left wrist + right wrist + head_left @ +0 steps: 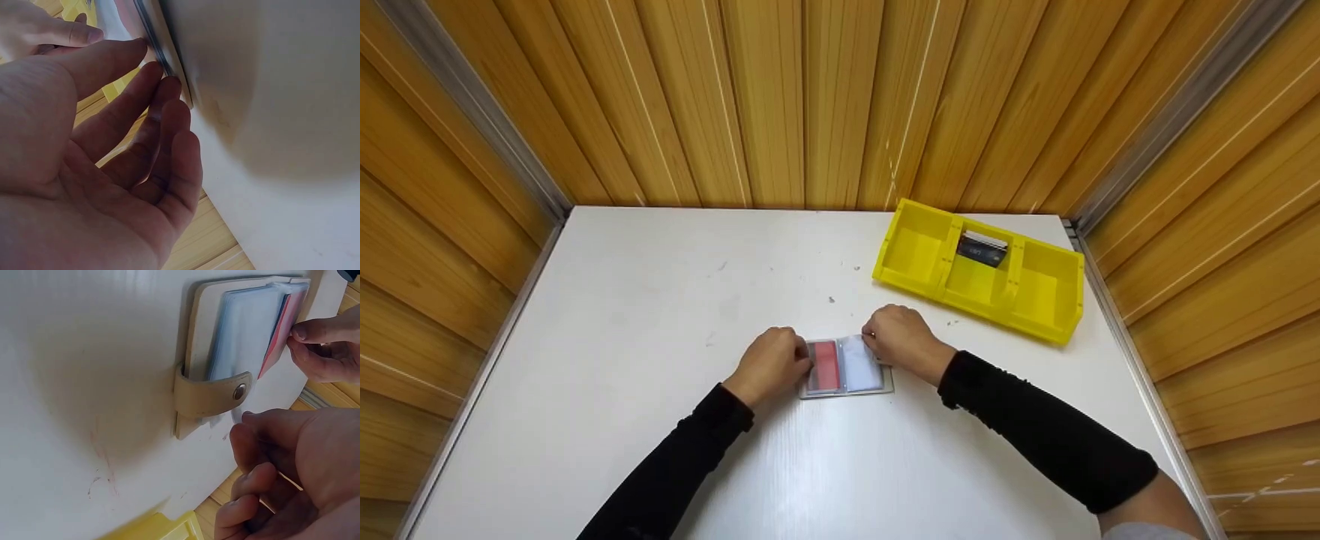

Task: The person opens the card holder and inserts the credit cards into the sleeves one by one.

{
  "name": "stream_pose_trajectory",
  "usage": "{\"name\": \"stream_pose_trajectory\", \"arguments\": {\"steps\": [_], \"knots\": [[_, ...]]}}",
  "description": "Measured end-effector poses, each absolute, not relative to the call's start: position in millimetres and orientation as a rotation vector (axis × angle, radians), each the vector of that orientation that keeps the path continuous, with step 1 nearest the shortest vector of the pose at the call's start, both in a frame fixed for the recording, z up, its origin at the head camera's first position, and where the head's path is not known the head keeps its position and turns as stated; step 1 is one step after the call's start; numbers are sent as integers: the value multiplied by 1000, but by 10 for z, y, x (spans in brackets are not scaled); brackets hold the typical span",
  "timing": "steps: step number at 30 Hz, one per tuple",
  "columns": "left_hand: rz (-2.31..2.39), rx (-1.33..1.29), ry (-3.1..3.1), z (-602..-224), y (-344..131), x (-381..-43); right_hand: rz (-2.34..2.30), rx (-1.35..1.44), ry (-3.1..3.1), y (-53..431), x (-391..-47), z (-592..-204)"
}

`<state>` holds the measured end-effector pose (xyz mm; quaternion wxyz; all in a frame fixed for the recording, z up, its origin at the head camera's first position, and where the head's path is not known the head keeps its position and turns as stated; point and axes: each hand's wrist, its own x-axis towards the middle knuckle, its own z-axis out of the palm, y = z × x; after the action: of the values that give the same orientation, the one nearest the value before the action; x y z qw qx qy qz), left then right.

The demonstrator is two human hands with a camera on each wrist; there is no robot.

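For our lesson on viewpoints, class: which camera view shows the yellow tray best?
The head view: the yellow tray shows whole there, uncovered and seen from above. The left wrist view shows only partly hidden pieces; the right wrist view, one part cut off by the bottom edge.

No txt legible for sure in any of the 3 views. Only poss. lettering: head view, upper R of frame, a dark card point(981, 253) in the mid compt. of a yellow bin point(916, 244). Small pale marks sit approx. mid-card in a short row, w/ a slight tilt. Too small & blurry to read; can't tell if it's a word, no. or logo. L & R wrist views: 0 readable txt, nos. or signs.
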<state>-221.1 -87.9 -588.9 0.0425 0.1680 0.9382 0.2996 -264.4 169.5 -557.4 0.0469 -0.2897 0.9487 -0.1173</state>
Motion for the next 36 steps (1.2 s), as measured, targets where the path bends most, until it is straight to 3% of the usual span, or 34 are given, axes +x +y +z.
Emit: {"name": "stream_pose_trajectory", "arguments": {"steps": [11, 36], "knots": [[897, 519, 2887, -5885, -888, -2207, -677, -630, 2720, 1630, -2692, -5544], [903, 455, 2978, -5658, -1211, -2108, -762, -923, 2504, 1354, -2612, -5581]]}}
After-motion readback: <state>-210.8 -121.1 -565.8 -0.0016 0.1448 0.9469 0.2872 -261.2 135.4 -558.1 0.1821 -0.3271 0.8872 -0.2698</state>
